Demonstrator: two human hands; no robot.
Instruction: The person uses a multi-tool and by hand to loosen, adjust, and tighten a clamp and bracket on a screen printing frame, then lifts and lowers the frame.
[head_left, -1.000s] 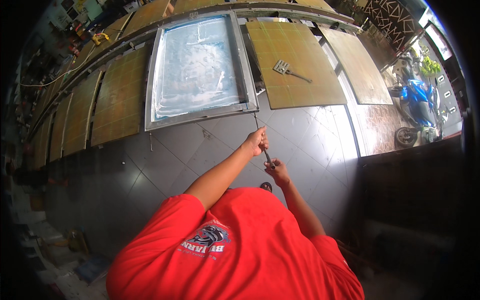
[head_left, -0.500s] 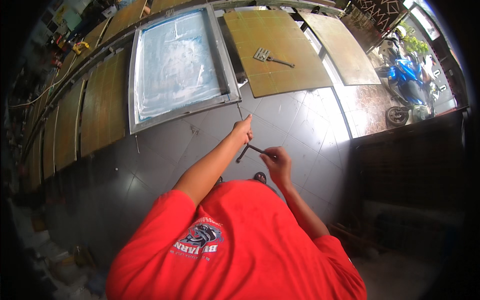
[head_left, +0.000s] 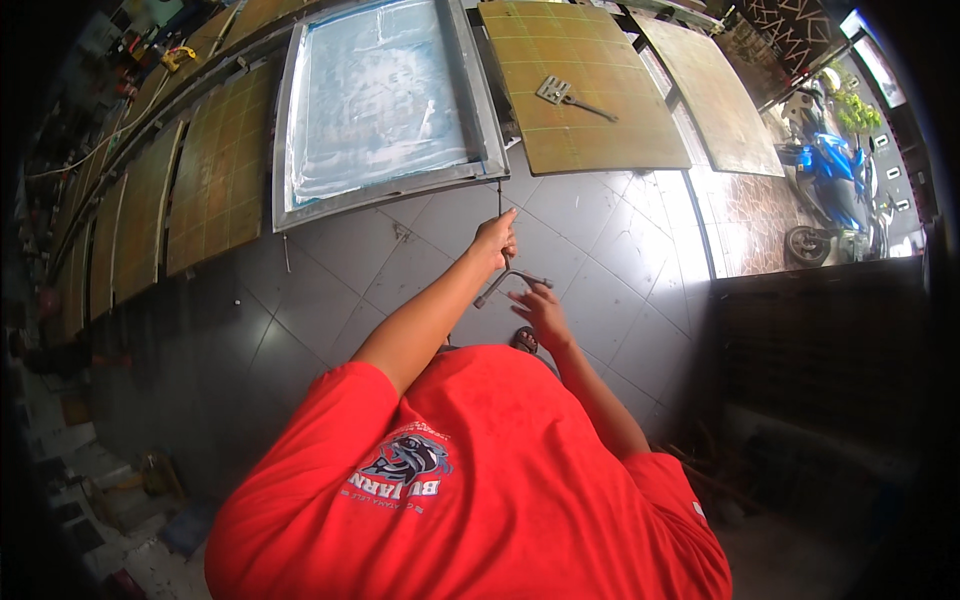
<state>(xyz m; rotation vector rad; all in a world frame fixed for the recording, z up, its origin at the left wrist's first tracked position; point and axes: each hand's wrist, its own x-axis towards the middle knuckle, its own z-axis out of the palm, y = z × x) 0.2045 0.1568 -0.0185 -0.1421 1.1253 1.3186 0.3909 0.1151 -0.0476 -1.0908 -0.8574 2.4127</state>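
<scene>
My left hand [head_left: 494, 242] is closed around one leg of a dark Y-shaped socket wrench [head_left: 488, 291]. That leg points up toward the near right corner of a metal-edged printing screen [head_left: 390, 190], where a thin rod shows; whether the two join is hidden by the hand. My right hand [head_left: 545, 318] has its fingers apart at the wrench's right leg, its fingertips at or against the end. The screen's mesh is smeared white and blue. To its right, a slotted metal bracket with a rod handle [head_left: 553, 91] lies on a yellowish board [head_left: 610, 140].
Another pale board [head_left: 710, 100] lies further right, and several yellowish boards [head_left: 220, 180] line the left. Grey floor tiles [head_left: 590, 240] lie beneath my hands. A blue motorbike [head_left: 840, 180] stands at the far right, near a dark slatted panel [head_left: 810, 350].
My right hand has loosened from the wrench's leg, its fingers spreading. The wrench looks turned a little, and my left hand keeps its hold. The whole view has shifted slightly.
</scene>
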